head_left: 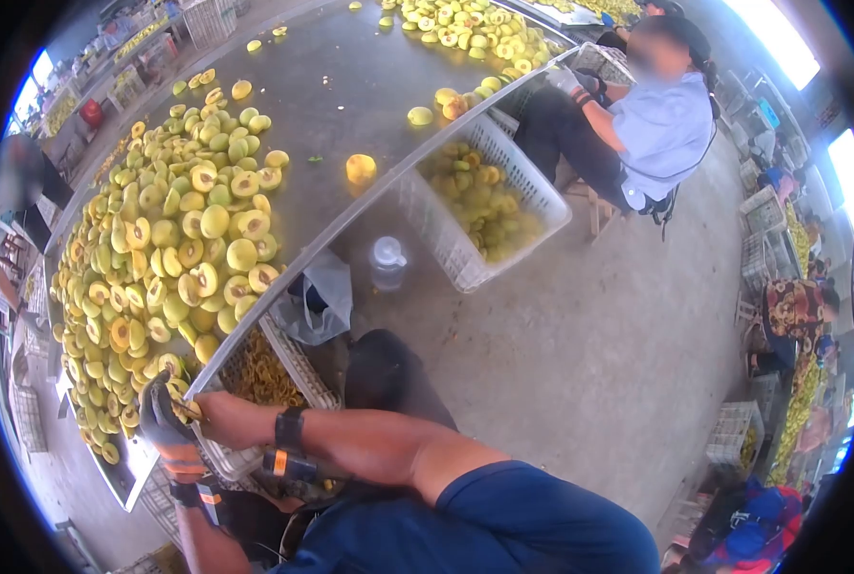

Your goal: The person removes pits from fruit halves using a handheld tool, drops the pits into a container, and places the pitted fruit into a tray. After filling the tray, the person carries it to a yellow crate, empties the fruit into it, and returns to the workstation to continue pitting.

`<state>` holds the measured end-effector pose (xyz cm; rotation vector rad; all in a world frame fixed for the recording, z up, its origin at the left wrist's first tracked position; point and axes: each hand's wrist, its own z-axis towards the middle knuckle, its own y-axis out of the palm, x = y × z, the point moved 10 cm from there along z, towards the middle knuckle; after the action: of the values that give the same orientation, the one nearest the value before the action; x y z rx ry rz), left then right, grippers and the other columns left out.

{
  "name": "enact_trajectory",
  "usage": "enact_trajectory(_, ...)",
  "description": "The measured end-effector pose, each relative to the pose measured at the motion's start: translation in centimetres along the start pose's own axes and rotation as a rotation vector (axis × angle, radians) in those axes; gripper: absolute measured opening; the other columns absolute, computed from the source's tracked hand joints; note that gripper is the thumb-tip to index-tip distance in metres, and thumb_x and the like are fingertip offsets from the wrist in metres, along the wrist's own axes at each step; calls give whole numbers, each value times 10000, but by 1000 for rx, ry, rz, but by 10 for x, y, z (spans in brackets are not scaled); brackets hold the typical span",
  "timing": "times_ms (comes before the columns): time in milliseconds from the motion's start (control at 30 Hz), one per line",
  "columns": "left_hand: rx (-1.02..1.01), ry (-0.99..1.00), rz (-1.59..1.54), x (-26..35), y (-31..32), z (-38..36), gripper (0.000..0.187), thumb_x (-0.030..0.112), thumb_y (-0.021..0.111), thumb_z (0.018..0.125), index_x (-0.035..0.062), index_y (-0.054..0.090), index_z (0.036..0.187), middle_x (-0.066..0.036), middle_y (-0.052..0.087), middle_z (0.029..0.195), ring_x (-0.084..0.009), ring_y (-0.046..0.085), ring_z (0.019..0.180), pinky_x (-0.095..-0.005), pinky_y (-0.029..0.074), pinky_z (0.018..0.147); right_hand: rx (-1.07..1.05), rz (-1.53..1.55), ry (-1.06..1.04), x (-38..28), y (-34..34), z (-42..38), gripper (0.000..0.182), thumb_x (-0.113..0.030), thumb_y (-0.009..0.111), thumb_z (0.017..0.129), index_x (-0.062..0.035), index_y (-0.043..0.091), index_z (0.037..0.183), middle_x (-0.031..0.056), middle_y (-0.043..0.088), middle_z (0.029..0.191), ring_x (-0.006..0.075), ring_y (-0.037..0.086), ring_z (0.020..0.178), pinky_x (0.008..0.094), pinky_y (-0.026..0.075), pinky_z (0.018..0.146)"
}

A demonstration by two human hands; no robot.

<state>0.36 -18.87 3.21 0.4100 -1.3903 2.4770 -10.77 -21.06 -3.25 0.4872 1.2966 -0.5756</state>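
My left hand, in a dark glove with an orange cuff, is closed at the near corner of the metal table. A piece of yellow-green fruit shows between it and my right hand. My bare right hand, with a black band at the wrist, is closed just beside the left. What its fingers hold is too small and hidden to make out. Right above both hands lies a large heap of halved yellow-green fruit, many with brown centres showing.
Below the table edge stands a crate of brown scraps. A plastic bag, a clear jug and a white crate of fruit are to its right. A seated person works farther along.
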Motion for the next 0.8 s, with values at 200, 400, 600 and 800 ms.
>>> enact_trajectory(200, -45, -327, -393, 6, -12, 10, 326, 136, 632, 1006, -30, 686, 1282, -147, 720, 1191, -294, 707, 1077, -382, 562, 941, 142, -84, 8, -20, -17, -7, 257, -63, 616, 939, 41, 597, 1173, 323, 696, 1004, 517, 670, 1000, 526, 544, 860)
enact_trajectory(400, 38, 228, 231, 27, -17, 3, 375, 104, 702, 903, -20, 680, 1257, -172, 703, 1205, -358, 705, 1042, -397, 570, 909, 175, -99, -49, -22, -13, 1, 231, -47, 604, 919, 57, 569, 1122, 338, 689, 951, 541, 667, 962, 577, 542, 833)
enact_trajectory(600, -2, -11, 39, -17, -10, -19, 439, 36, 743, 825, -21, 679, 1255, -187, 722, 1137, -383, 708, 997, -446, 573, 870, 286, -14, 113, -10, -32, -1, 240, -130, 650, 948, 53, 588, 1090, 314, 691, 960, 522, 674, 961, 525, 546, 830)
enact_trajectory(800, -99, -376, -479, -28, 16, -27, 333, 37, 679, 933, -22, 684, 1261, -171, 735, 1173, -329, 712, 1059, -396, 567, 939, 308, 41, 44, -11, -36, -3, 263, -156, 676, 964, 43, 607, 1122, 280, 703, 974, 444, 706, 957, 467, 551, 838)
